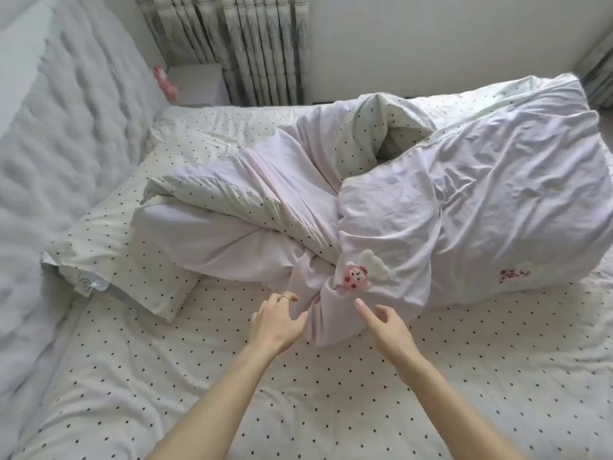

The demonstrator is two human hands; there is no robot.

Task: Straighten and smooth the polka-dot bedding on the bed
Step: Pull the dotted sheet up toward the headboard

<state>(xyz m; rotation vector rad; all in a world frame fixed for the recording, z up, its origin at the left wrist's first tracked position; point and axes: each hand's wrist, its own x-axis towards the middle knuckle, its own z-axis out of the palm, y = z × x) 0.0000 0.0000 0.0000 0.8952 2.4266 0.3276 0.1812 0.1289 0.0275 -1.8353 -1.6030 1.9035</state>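
A crumpled duvet (398,194), pale pink outside with a polka-dot lining, is heaped across the far half of the bed, twisted into a knot-like bunch at its near edge. The polka-dot sheet (298,376) is spread over the near half and is only lightly wrinkled. A polka-dot pillow (126,260) lies to the left, partly under the heap.

The left hand (275,323) is pressed against the left side of the twisted bunch, its fingers curled toward the fabric; whether cloth is actually pinched cannot be told. The right hand (384,323) is held just beside the bunch on the right, fingers spread and released, nothing grasped, the forefinger pointing toward the embroidered patch (356,277).

Several risks are judged from here. If the bunch is pulled from one side only, the twist is likely to be tightened rather than undone, and the heap dragged as one mass. If the duvet is hauled toward the near edge, the sheet beneath could be rucked up and the pillow shifted out of line. If the wrong layer is seized, the dotted lining may end up facing outward. The far right corner overhangs the bed and could slide off when the fabric is shaken.
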